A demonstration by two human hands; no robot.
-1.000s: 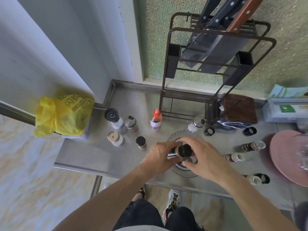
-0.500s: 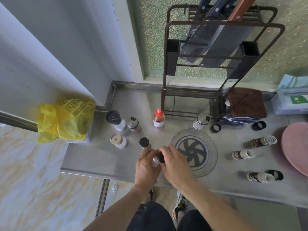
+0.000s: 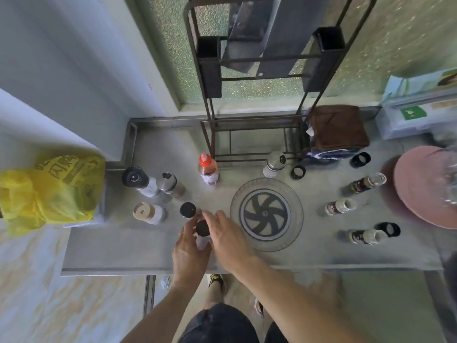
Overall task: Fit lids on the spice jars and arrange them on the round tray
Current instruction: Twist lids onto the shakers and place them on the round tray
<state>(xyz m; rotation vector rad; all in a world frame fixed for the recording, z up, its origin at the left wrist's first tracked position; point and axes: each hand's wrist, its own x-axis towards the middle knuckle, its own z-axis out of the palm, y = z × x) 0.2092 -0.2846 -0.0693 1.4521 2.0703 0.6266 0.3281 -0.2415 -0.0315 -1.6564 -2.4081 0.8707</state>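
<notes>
A small spice jar (image 3: 203,240) with a black lid stands upright on the steel counter, just left of the round clear tray (image 3: 298,196). My left hand (image 3: 189,251) holds the jar's body from the left. My right hand (image 3: 228,237) lies against its right side with the fingers stretched past the lid. Another black-lidded jar (image 3: 188,209) stands just behind. Three lidless jars (image 3: 340,206) lie on their sides right of the tray, among three loose black lids (image 3: 298,172). Nothing stands on the tray.
A grinder (image 3: 138,179), steel shakers (image 3: 170,184), a cork-topped jar (image 3: 148,213) and a red-capped bottle (image 3: 207,167) stand at the left and back. A knife rack (image 3: 210,134), brown cloth (image 3: 338,127), pink plate (image 3: 420,189) and yellow bag (image 3: 52,189) surround the counter.
Both hands carried the jar from above the tray to the counter at its left and stood it upright. My right hand's fingers have straightened off the lid.
</notes>
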